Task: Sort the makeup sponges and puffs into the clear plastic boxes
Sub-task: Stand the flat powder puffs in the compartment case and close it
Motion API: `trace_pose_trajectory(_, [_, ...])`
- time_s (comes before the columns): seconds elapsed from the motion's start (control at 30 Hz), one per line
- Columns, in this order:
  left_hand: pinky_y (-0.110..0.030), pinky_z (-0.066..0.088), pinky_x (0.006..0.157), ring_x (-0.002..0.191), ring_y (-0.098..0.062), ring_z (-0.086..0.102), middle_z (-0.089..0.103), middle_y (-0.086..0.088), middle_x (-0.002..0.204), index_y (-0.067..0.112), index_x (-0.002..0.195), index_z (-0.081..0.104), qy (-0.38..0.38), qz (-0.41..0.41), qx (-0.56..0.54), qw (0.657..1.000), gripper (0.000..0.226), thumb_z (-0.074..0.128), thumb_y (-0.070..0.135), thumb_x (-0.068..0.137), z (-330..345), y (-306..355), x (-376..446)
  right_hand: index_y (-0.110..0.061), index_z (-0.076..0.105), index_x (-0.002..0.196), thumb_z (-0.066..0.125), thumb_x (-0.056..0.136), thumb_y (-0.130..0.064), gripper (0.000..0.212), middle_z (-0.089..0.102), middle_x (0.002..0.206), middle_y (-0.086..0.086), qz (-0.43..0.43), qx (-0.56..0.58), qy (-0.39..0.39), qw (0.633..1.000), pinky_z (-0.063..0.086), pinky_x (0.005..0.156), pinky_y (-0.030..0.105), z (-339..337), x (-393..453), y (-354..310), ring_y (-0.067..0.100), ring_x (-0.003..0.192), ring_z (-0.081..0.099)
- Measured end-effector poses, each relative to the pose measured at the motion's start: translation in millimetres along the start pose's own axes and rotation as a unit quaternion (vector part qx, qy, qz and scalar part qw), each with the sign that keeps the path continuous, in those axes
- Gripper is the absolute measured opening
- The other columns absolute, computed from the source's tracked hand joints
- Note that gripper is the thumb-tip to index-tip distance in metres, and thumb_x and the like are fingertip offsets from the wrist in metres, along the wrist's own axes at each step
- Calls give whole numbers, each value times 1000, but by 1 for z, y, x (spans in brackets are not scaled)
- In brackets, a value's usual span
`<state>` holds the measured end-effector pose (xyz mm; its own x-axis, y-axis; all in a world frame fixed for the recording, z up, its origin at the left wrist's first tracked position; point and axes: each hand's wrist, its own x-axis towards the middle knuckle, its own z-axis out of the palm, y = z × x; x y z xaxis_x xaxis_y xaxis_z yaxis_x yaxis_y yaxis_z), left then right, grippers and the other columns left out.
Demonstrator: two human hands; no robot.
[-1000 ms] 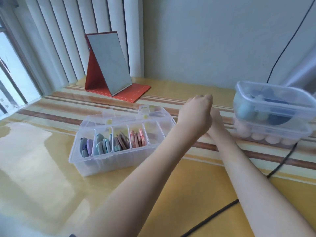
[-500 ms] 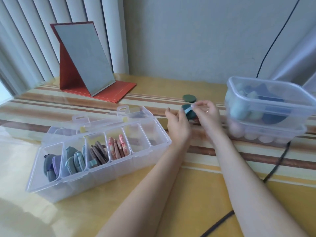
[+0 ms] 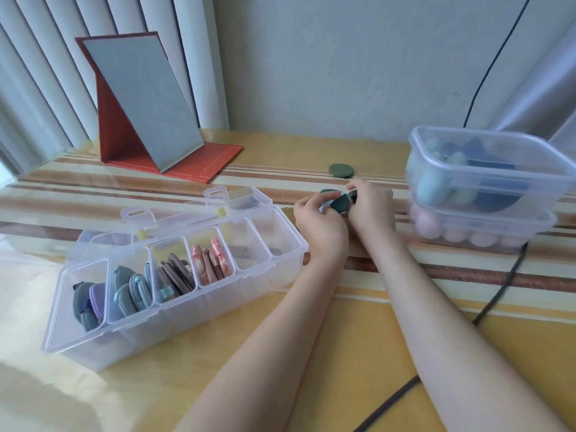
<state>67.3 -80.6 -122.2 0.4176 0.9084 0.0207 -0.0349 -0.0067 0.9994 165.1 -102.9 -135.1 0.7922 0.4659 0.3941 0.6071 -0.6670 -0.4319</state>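
Both hands meet above the table, just past the right end of the divided box (image 3: 174,275). The left hand (image 3: 321,226) and the right hand (image 3: 371,207) pinch together a dark green puff (image 3: 340,203), fingers curled around it from both sides. The puff is flat and stands on its edge, with its long axis going from low left to high right, and its upper end points toward the stacked tubs. A pale blue strap shows at its lower left, near the left fingers. I cannot tell if a second puff is hidden behind it, though a dark edge shows just above.

Another green puff (image 3: 342,170) lies flat on the table (image 3: 358,338), farther away, apart from the hands.

The divided box is open, its lid folded back. Its long axis runs from near left to far right. Four compartments on the left hold puffs standing on edge: grey and purple, blue-grey, brown, then pink. The two right compartments hold no puffs.

At the right, two clear tubs (image 3: 486,188) are stacked; the upper holds blue and green sponges, the lower holds pink ones.

The table has a glossy yellow cover with brown stripes. A folding mirror (image 3: 140,101) in a red stand is at the back, before vertical blinds. A black cable (image 3: 498,294) crosses the table at the right.
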Motion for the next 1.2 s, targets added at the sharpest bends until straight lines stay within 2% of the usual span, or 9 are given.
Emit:
trace_pose_trajectory(0.17, [-27,36,104,122,-20,48,53,-10,129,7,106,69,-9,-17,4,1000,35,36,1,94,2,-2,5,-9,66,99,50,84,3,25,68,81,8,10,237,203,950,38,62,21,-9,-4,-7,17,70,58])
trace_pose_trajectory(0.23, [-40,39,102,121,-31,48,59,-21,116,13,72,63,-7,-13,-16,1000,33,38,12,95,3,-3,8,-15,61,87,54,85,3,19,63,74,2,50,421,175,889,43,64,16,-12,-4,-13,9,66,56])
trace_pose_trajectory(0.3, [-48,43,94,110,-38,53,61,-26,101,18,58,51,-7,-9,-49,999,38,44,30,93,2,-3,9,-18,58,79,59,85,1,21,63,71,-1,86,520,60,848,49,65,21,-10,-7,-18,10,67,58])
trace_pose_trajectory(0.37, [-41,46,73,80,-31,54,58,-17,75,14,55,49,-5,-7,-71,997,37,54,32,87,0,-4,8,-20,59,77,62,86,0,22,66,71,-2,66,476,-50,876,48,60,21,-5,-11,-20,9,64,59])
trace_pose_trajectory(0.43, [-40,45,63,68,-25,51,54,-17,66,5,59,52,17,6,-68,998,28,57,21,81,-2,-4,10,-22,62,76,61,85,0,23,68,74,-4,38,418,-67,905,48,60,21,-2,-12,-21,9,65,60])
trace_pose_trajectory(0.57, [-34,46,78,85,-25,57,58,0,73,26,60,48,58,-5,-50,997,35,50,0,84,-2,-2,11,-23,67,75,56,83,-4,23,61,70,-10,57,404,-14,913,45,60,22,-1,-6,-25,10,64,52])
trace_pose_trajectory(0.7, [-19,47,81,90,-16,56,60,-2,93,11,92,58,90,-8,-109,990,23,44,-6,86,1,-2,9,-16,66,102,47,85,0,30,65,110,1,2,316,25,948,42,79,22,11,19,-23,15,97,56])
trace_pose_trajectory(0.9, [-13,43,78,86,-5,54,56,4,97,13,105,50,123,18,-103,987,28,43,-7,87,3,-5,12,-32,44,141,47,97,-36,45,34,154,4,63,2,-104,993,25,110,42,42,62,-24,34,137,27])
trace_pose_trajectory(1.2, [-31,42,102,110,-13,56,64,1,111,14,105,67,117,7,-90,989,34,44,-3,88,7,-10,16,-19,62,121,41,92,-4,39,63,120,9,52,38,37,997,36,84,31,54,69,-23,32,115,49])
